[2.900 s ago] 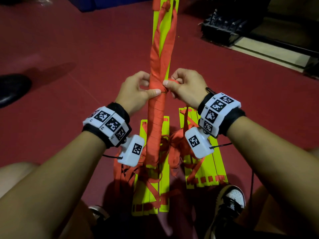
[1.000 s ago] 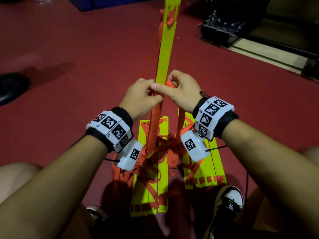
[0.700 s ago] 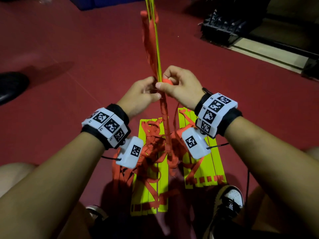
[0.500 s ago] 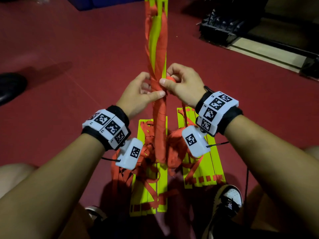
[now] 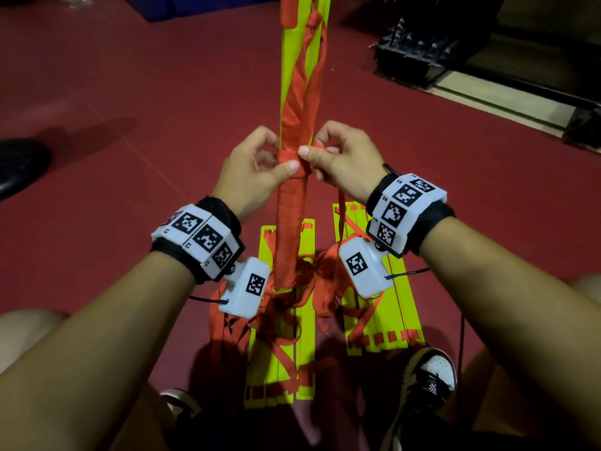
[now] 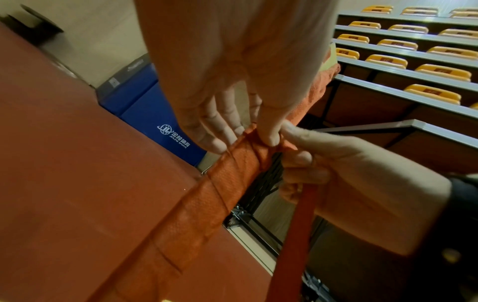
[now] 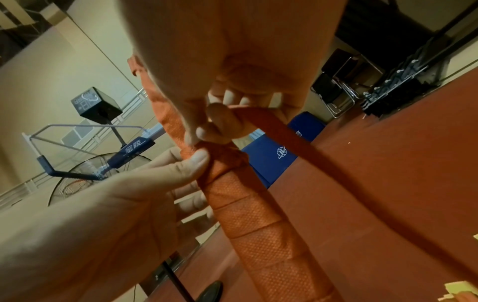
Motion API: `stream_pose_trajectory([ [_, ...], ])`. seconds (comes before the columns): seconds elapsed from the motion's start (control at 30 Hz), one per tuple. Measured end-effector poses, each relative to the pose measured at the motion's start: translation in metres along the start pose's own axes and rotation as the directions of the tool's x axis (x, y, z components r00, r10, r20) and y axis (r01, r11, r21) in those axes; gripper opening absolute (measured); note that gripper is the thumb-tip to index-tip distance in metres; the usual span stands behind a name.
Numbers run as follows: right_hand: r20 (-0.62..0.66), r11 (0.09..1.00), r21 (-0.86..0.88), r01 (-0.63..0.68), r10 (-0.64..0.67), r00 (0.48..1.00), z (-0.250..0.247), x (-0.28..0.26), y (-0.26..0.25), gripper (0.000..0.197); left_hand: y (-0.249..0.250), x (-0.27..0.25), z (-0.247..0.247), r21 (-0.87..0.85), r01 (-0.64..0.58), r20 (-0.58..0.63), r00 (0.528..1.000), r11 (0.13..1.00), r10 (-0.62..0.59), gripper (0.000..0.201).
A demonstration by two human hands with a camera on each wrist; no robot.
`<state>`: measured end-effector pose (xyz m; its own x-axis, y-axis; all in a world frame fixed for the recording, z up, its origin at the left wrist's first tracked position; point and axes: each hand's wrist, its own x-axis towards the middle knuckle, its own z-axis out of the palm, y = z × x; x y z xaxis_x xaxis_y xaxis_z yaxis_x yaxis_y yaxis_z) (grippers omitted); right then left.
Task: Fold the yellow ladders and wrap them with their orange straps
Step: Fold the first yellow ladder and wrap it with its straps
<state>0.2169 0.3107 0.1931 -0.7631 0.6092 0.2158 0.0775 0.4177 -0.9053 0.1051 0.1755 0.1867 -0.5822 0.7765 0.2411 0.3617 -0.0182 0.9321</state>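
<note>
A long, narrow folded bundle of flat yellow plastic ladder slats (image 5: 287, 76) runs up the centre of the head view, from between the person's forearms to the top edge of the frame, held up off the dark red sports floor (image 5: 130, 92). Its lower half is already bound in tight, overlapping spiral turns of woven orange strap (image 5: 287, 229); above the hands the strap lies only in loose lengthwise folds against bare yellow. The left hand (image 5: 252, 170) grips the bundle at the top of the finished winding, thumb pressed across the newest turn and fingers curled behind. The right hand (image 5: 341, 161) pinches the free length of strap between thumb and forefinger just beside the bundle, and the right wrist view shows that length trailing taut down and away. So the wrapping of this ladder looks roughly half done, and the upper half and some kind of fastening are left. In the lower centre of the frame two more folded yellow ladders (image 5: 377, 307) lie flat on the floor between the person's black and white sneakers (image 5: 429, 372), under a loose tangle of orange straps; they appear folded but not yet wrapped, so a good part of the job seems to remain.
</note>
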Motion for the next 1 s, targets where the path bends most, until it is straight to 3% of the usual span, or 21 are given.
stream_pose_trajectory([
  [0.23, -0.026, 0.982, -0.189, 0.017, -0.023, 0.999, 0.007, -0.007, 0.0, 0.066, -0.003, -0.002, 0.005, 0.116, -0.019, 0.029, 0.999, 0.993, 0.015, 0.048],
  [0.33, -0.016, 0.993, -0.098, 0.059, -0.061, 0.998, 0.008, -0.008, -0.002, 0.056, -0.004, -0.001, 0.006, 0.087, 0.001, 0.113, 0.994, 0.996, -0.01, 0.048],
  [0.43, 0.018, 0.997, 0.035, 0.071, -0.071, 0.997, 0.007, -0.006, -0.003, 0.037, 0.004, -0.001, 0.006, 0.007, 0.033, 0.191, 0.981, 0.999, -0.034, 0.034],
  [0.53, 0.037, 0.995, 0.072, 0.068, -0.071, 0.997, 0.004, -0.004, -0.001, 0.031, 0.003, -0.001, 0.006, -0.047, 0.079, 0.235, 0.97, 0.996, -0.066, 0.049],
  [0.8, 0.071, 0.997, 0.048, 0.061, -0.065, 0.995, -0.004, -0.002, -0.003, 0.022, -0.008, 0.004, 0.001, -0.065, 0.115, -0.028, 0.993, 0.991, -0.117, 0.036],
  [0.9, 0.044, 0.999, -0.008, 0.051, -0.051, 0.998, -0.007, 0.001, 0.003, 0.023, -0.009, 0.006, -0.002, -0.028, 0.09, -0.011, 0.996, 0.996, -0.09, 0.036],
  [1.0, -0.027, 0.998, -0.07, 0.001, -0.003, 1.0, -0.005, 0.004, 0.009, 0.025, -0.009, 0.006, -0.003, 0.018, 0.074, 0.015, 0.997, 0.997, -0.074, 0.02],
])
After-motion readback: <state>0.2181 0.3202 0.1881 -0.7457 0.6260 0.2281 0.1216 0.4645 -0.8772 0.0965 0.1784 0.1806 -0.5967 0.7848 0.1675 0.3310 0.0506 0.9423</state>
